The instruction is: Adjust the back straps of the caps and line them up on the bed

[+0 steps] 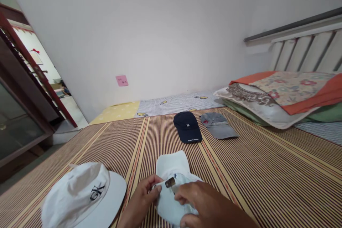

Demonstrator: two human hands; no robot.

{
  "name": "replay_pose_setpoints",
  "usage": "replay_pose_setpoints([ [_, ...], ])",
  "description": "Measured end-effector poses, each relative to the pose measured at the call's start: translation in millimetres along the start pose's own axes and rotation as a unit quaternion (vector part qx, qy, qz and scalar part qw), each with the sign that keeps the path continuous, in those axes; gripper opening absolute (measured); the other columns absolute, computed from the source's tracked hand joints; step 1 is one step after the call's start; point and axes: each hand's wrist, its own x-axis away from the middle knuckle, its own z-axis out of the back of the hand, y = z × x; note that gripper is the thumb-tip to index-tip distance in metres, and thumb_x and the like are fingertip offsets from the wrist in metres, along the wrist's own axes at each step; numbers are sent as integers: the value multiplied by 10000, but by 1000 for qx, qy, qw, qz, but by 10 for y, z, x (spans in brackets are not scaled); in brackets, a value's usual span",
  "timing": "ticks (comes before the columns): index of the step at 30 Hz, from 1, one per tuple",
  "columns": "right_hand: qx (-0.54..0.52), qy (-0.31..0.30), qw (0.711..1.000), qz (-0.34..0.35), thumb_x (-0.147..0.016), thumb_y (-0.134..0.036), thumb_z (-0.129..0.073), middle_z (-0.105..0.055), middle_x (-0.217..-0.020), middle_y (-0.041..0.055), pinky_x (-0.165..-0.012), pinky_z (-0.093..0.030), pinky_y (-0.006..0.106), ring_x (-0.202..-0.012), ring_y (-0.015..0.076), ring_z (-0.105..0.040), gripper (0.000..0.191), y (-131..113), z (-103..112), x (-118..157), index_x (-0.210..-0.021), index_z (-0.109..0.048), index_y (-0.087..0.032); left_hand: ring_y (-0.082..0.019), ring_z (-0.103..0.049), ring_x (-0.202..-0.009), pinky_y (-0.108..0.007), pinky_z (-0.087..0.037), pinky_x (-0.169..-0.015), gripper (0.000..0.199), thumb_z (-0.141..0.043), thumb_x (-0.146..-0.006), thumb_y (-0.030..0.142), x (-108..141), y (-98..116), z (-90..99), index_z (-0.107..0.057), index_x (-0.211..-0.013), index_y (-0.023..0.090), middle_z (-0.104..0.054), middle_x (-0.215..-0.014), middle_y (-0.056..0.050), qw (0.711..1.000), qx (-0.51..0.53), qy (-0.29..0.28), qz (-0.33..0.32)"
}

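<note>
Landmark: striped mat (267,171) spread over the bed, with everything else placed against it.
Pale cap: a light blue-white cap (171,185) lies at the near middle of the mat, its brim pointing away from the person, a small metal buckle (170,182) showing at its back strap.
Left hand: left hand (143,196) comes in from the near edge of the mat, its fingers (155,193) closed in a pinch on the cap's strap just beside the buckle.
Right hand: right hand (205,203) rests on the cap's crown, its fingers (181,196) curled narrow on the fabric next to the buckle.
White bucket hat: white bucket hat (82,197) with a black logo sits on the mat's near left corner, near the left hand but apart from it.
Navy cap: navy cap (187,127) lies toward the mat's far middle.
Grey cap: grey cap (218,125) lies just right of the navy one.
Pillows: stacked pillows (280,96) at the mat's far right, against the headboard.
</note>
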Motion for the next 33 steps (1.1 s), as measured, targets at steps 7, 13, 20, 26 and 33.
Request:
replay_pose_setpoints([
  [7, 108, -89, 988, 58, -790, -225, -761, -797, -1063, 97, -907, -471, 373, -996, 293, -700, 245, -124, -216, -203, -1032, -769, -188, -107, -460, -619, -244, -385, -567, 438, -742, -807, 585, -16, -53, 78, -644, -869, 162, -535, -708, 37, 999, 38, 10, 5],
  [13, 157, -28, 985, 66, -824, -100, -690, -773, -1168, 167, -889, -499, 335, -1049, 285, -697, 252, -215, -280, -113, -1068, -748, -128, -116, -480, -657, -256, -414, -610, 395, -740, -825, 545, 8, -87, 68, -653, -890, 165, -566, -744, 27, 998, 55, 10, -6],
  [20, 85, -81, 993, 29, -752, -67, -622, -801, -979, 101, -716, -438, 311, -919, 261, -711, 258, -229, -211, -169, -935, -756, -189, -99, -410, -634, -248, -321, -607, 434, -793, -774, 556, -8, -89, 72, -691, -904, 155, -545, -712, 39, 999, 37, 5, 7],
  [26, -111, -33, 989, 90, -813, -83, -550, -734, -941, -1, -736, -445, 273, -858, 168, -663, 313, -132, -37, -142, -1017, -712, -257, -110, -416, -636, -256, -311, -609, 431, -791, -767, 573, -20, -88, 32, -694, -906, 176, -568, -715, 35, 997, 72, -15, 18],
  [33, -278, 9, 958, 69, -856, -199, -599, -610, -774, -29, -607, -465, 256, -660, 129, -599, 228, 4, 8, -299, -1060, -701, -202, -144, -474, -764, -273, -359, -719, 327, -781, -808, 489, -42, -124, 11, -733, -913, 183, -616, -823, 10, 997, 63, -40, -17],
])
